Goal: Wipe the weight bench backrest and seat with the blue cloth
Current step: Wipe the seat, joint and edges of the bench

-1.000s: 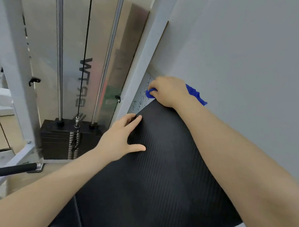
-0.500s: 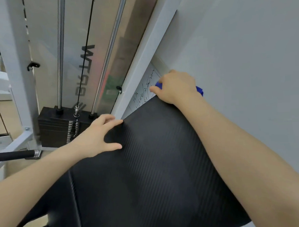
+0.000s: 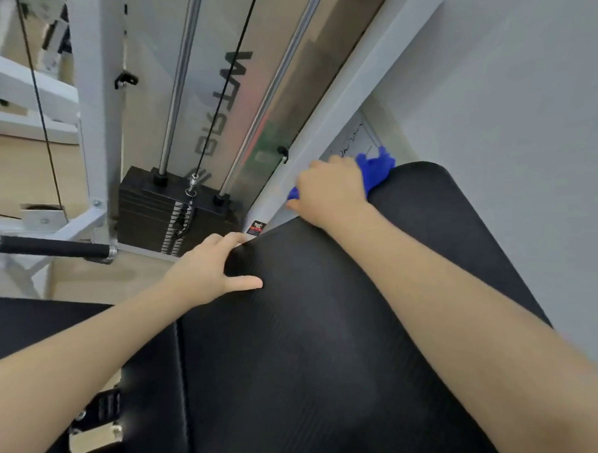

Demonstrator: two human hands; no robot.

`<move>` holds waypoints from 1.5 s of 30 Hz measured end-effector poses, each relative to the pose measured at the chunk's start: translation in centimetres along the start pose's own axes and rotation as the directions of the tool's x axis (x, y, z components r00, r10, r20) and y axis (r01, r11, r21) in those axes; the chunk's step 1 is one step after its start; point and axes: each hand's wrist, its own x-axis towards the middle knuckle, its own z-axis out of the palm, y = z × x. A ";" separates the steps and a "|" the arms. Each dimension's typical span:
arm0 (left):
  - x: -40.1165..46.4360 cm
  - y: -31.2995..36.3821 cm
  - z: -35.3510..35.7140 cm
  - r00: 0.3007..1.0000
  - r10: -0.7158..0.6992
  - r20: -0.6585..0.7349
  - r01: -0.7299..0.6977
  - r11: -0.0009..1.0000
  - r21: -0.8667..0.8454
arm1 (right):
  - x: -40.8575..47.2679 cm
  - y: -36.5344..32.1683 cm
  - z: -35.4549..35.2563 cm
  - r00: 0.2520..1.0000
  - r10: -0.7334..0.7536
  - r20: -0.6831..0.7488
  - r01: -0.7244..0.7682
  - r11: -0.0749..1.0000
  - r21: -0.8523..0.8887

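- Right hand point(image 3: 330, 190) clamps the blue cloth point(image 3: 375, 170) at the backrest point(image 3: 329, 327) top edge, upper centre, to wipe it.
- Left hand point(image 3: 207, 268), fingers spread, presses the backrest's left edge, likely steadying.

The broad black bench point(image 3: 330, 344) pad is lying open through the lower middle of the frame, giving hands free sweep. At its top end a white upright post point(image 3: 346, 97) is crowding the left corner, where the right hand point(image 3: 330, 190) is squeezing in. The grey wall point(image 3: 527, 148) is closing off the right edge. At centre left, the weight stack point(image 3: 173, 211) and a black-gripped bar point(image 3: 52, 250) are blocking the side where the left hand point(image 3: 203, 271) is resting.
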 end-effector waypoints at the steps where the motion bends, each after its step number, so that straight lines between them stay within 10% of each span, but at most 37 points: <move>1: -0.2 -0.3 0.1 1.000 0.000 0.004 0.000 1.000 -0.019 | 0.1 0.9 0.1 0.994 0.105 0.007 -0.104 0.994 -0.027; 4: -0.8 -1.6 0.2 0.997 0.059 0.048 -0.056 0.996 -0.063 | 0.5 -1.8 1.1 0.971 0.235 0.044 -0.236 0.971 0.029; 11: -2.0 -4.9 1.7 0.996 0.040 -0.081 -0.053 0.985 -0.166 | 0.7 -8.7 2.0 0.991 -0.037 0.130 0.020 0.991 0.131; 17: -2.8 -5.3 2.3 0.991 -0.078 -0.105 0.057 0.980 -0.193 | 0.3 -3.5 1.9 0.955 0.296 -0.033 -0.297 0.955 -0.014; 25: -3.6 -7.1 2.4 0.997 0.067 0.033 -0.064 0.994 -0.090 | 0.7 -12.1 4.1 0.987 -0.157 0.041 0.152 0.983 0.101; 30: -3.2 -8.9 3.0 0.998 0.053 -0.046 -0.063 0.969 -0.237 | 0.8 -10.9 4.8 0.987 0.153 -0.053 -0.150 0.987 0.055; 37: -3.9 -10.2 3.4 0.988 0.077 -0.131 -0.114 0.943 -0.312 | 2.4 -18.2 6.2 0.989 -0.067 0.132 0.051 0.991 0.122; 45: -8.0 -18.5 4.6 0.950 -0.275 0.151 0.312 0.875 -0.371 | 4.6 -19.5 7.1 0.959 0.077 0.274 -0.113 0.986 0.119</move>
